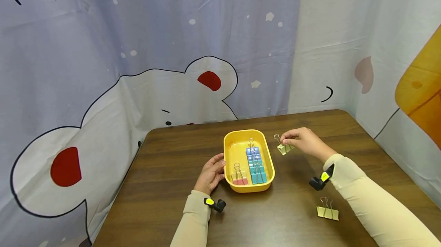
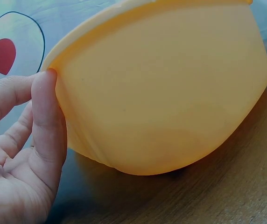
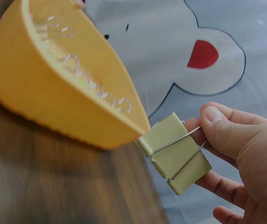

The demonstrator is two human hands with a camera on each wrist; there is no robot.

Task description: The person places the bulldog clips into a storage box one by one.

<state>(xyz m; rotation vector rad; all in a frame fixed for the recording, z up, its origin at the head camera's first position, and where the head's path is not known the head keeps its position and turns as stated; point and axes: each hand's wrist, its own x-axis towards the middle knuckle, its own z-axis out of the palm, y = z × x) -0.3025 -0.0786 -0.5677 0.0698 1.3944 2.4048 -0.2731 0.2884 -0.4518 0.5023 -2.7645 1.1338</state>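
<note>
A yellow plastic tray stands on the table, tipped in the left wrist view. My left hand grips its left side, with the thumb against the outer wall by the rim. Inside, blue binder clips and teal binder clips form a column on the right, and a pink binder clip sits at the lower left. Just right of the tray, my right hand pinches a pale yellow binder clip by its wire handle. In the head view, this clip hangs above the table.
Another pale yellow binder clip stands on the brown wooden table, near the right forearm. A printed cloth hangs behind the table and along its right side. Small cameras are strapped to both wrists.
</note>
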